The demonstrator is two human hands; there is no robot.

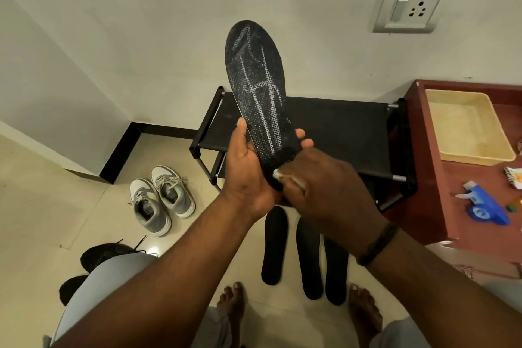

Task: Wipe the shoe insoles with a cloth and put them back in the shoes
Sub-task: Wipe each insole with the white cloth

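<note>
The left hand (pixel 248 161) holds a black insole (pixel 260 90) up in the air, just above the black rack (pixel 339 133). Its thumb and fingers curl round the lower part, so the insole stands up tall and does not flop. The patterned side faces the person, which looks like the side being cleaned. The right hand (pixel 319 178) grips a small white cloth (pixel 285 178) and presses it on the bottom end of the insole, right where the left hand can push back. Only a bit of the cloth shows under the fingers. Three more insoles (pixel 274 246) lie flat on the floor in front of the rack, close to the bare feet, easy to reach next. The grey shoes (pixel 161 198) sit side by side on the floor left of the rack, open tops up, ready for insoles to go back in. Part of a black shoe (pixel 104 254) sits nearer the person.
</note>
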